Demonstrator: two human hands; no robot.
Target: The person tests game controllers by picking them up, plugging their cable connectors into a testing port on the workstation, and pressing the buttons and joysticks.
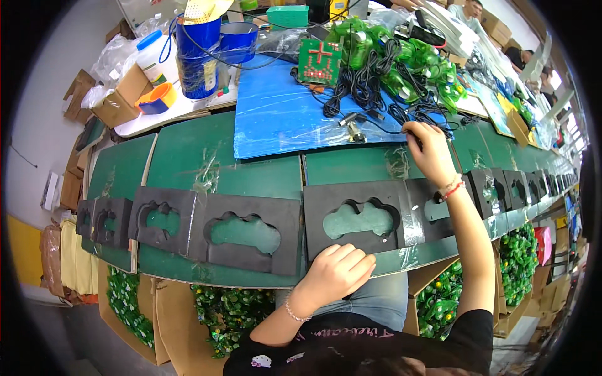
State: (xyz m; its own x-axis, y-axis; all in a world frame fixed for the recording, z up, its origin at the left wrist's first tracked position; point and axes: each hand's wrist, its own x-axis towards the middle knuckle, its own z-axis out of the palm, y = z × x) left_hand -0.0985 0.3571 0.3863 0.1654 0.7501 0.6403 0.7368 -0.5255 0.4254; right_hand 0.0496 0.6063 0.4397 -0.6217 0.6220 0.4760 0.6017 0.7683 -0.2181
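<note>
My right hand (431, 153) reaches over the far side of the bench, with thumb and fingers pinched on a black cable (392, 131) at the edge of a tangled pile. A metal connector (355, 130) lies on the blue sheet (269, 119) to the left of that hand. At the bench's near edge, my left hand (335, 274) is curled closed; what its fingers hold, if anything, is hidden. Just beyond it lies a black foam block (316, 219) with a controller-shaped cutout. More such blocks, one of them a foam block (251, 257) on the left, form a row.
Green translucent game controllers (401, 88) and a green circuit board (320, 62) sit at the back. A blue bin (199, 69), white jar (150, 59) and orange tape roll (157, 99) stand back left. Below the near edge are cardboard boxes (179, 313) of green parts.
</note>
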